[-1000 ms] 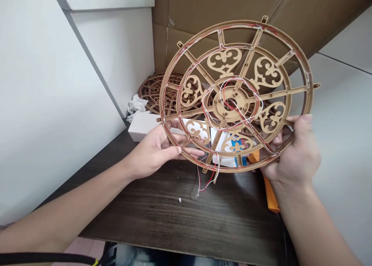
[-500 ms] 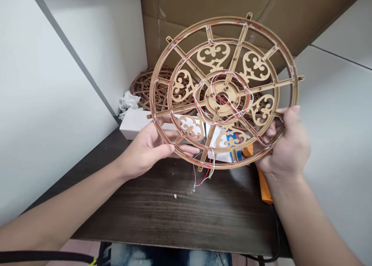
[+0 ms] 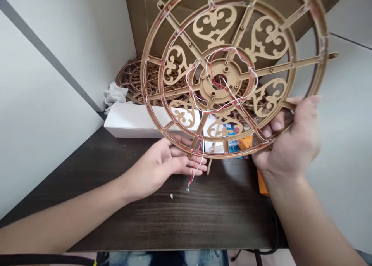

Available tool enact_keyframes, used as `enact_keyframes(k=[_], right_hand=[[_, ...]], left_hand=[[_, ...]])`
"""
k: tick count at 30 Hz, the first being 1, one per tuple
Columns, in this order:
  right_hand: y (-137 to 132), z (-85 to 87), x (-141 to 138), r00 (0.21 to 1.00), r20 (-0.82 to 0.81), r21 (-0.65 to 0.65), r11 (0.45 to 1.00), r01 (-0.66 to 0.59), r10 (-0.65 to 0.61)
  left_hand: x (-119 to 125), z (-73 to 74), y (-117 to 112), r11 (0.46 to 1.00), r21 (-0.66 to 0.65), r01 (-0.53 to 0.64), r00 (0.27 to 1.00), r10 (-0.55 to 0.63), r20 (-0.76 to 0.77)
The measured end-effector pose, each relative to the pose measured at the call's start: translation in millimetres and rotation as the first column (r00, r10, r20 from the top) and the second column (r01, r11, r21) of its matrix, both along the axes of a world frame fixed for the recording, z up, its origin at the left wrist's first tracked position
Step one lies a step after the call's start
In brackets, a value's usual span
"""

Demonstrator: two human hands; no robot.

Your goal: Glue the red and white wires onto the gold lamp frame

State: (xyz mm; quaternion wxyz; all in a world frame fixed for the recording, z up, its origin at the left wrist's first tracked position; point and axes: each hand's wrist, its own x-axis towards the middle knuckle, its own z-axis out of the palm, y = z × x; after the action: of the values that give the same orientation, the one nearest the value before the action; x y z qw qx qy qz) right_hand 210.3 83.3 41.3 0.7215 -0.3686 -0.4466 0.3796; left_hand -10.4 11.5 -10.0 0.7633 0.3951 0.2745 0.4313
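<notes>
**Gold filigree wheel, held up over a dark wood table**

Gold-brown plastic makes up the round ornamental frame point(image 3: 232, 70), a wide wheel with an outer rim, an inner ring and a small hub at the centre pierced by screw holes. Straight spokes run from hub to rim, and between them sit heart-shaped scrollwork panels in a paler gold. Thin red and white wires point(image 3: 223, 83) are threaded along the rings and loop loosely around the hub; a short tail of them hangs from the lower edge and ends just above the table point(image 3: 174, 215). Small tabs stick out from the rim here and there.

The frame is lifted off the table and tilted toward the camera, its top edge cut off by the picture. The right hand point(image 3: 290, 142) grips its lower right rim, thumb lying over the front of the rim and fingers curled behind it, pinching the edge. The left hand point(image 3: 162, 167) lies below the bottom of the rim, open, fingers stretched out straight and close together, their tips at the dangling wire tail; whether they touch it cannot be told.

Behind the frame lie a long white box point(image 3: 130, 120), a crumpled white tissue point(image 3: 114, 93), a stack of similar brown openwork discs point(image 3: 132, 80) and a cardboard carton point(image 3: 162, 25). Something orange point(image 3: 261, 180) shows beneath the right hand.
</notes>
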Motion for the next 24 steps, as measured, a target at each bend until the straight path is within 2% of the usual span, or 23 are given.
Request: enact_keyframes(k=[9, 15, 24], right_hand=[[-5.2, -0.4, -0.9, 0.997, 0.070, 0.018, 1.000, 0.008, -0.009], [-13.0, 0.7, -9.8, 0.991, 0.106, 0.091, 0.993, 0.071, -0.081], [-20.0, 5.0, -16.3, 0.975, 0.161, 0.102, 0.985, 0.140, -0.156]], left_hand=[[1.4, 4.5, 1.0, 0.997, -0.048, -0.065, 0.997, 0.063, -0.040], [1.9, 5.5, 3.1, 0.992, -0.044, -0.118, 0.988, 0.113, -0.109], [-0.1, 5.9, 5.9, 0.988, -0.002, -0.153, 0.985, 0.152, -0.085]])
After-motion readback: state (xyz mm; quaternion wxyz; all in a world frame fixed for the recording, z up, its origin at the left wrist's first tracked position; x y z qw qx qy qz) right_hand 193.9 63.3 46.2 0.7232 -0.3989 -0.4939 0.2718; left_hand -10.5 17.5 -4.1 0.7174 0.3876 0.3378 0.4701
